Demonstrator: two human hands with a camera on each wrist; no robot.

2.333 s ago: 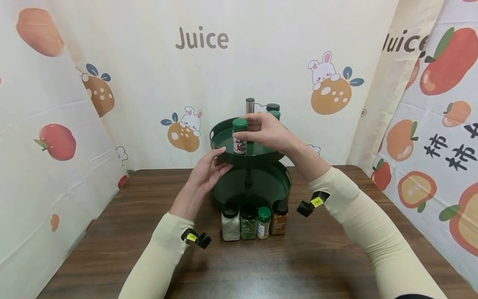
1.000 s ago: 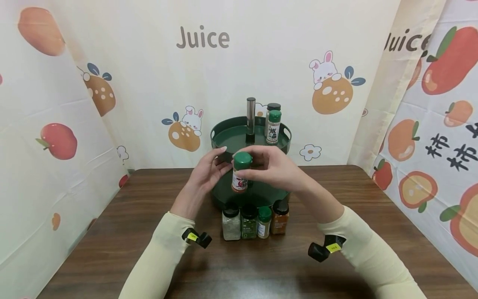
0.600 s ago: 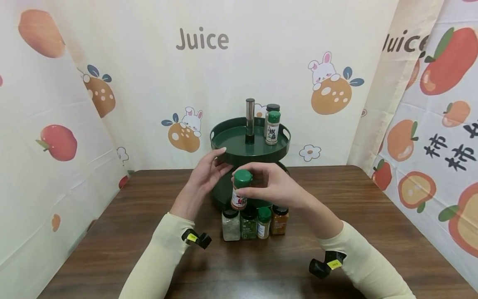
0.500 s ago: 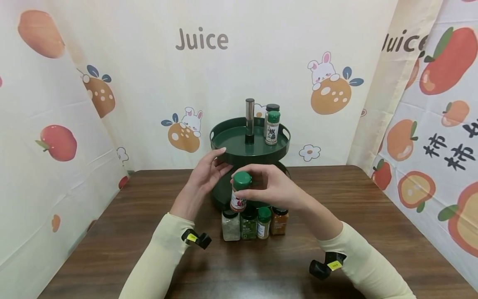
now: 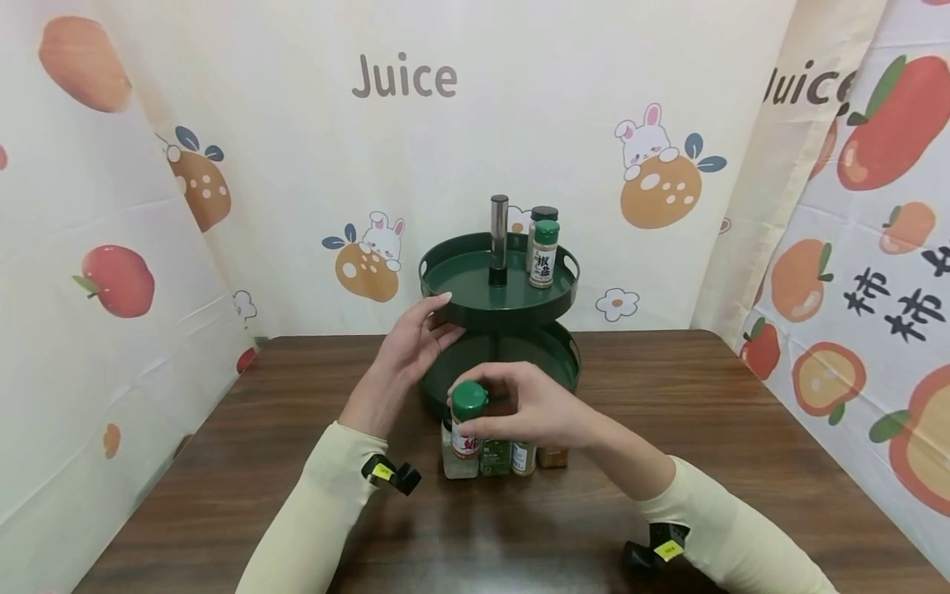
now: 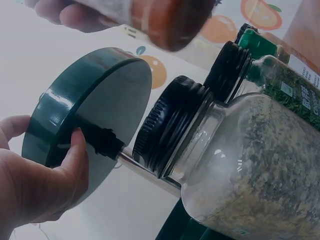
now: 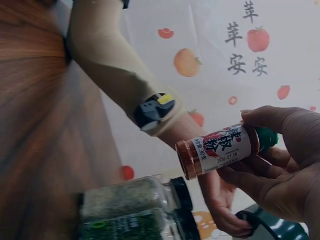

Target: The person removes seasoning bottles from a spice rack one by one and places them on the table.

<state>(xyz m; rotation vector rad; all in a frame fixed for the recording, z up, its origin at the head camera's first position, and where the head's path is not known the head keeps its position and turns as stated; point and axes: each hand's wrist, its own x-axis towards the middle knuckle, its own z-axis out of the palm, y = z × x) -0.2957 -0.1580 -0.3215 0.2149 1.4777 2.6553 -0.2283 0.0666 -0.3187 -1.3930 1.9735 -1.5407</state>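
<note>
My right hand [image 5: 530,406] pinches a small green-capped bottle of red spice [image 5: 466,439] by its upper part, in front of the row of jars. In the right wrist view the same bottle [image 7: 220,150] lies across the fingers. My left hand [image 5: 406,342] grips the left rim of the upper tray [image 5: 499,317], thumb at the rim and fingers beneath, also seen in the left wrist view on the tray [image 6: 65,107]. On that tray a bottle labelled in black [image 5: 543,262] and a black-capped bottle [image 5: 544,214] stand right of the metal post [image 5: 499,235].
The lower green tray [image 5: 545,351] is under the upper one. Several jars stand in a row before it: a pale-filled jar [image 5: 460,464], a green-filled jar [image 5: 496,459], a small bottle [image 5: 523,459] and an orange-filled jar [image 5: 552,458]. The wooden table [image 5: 297,412] extends on both sides.
My right hand has brought the red-spice bottle from above the upper tray down and toward me, lastly a little left, to before the jars. My left hand has stayed at the rim.
</note>
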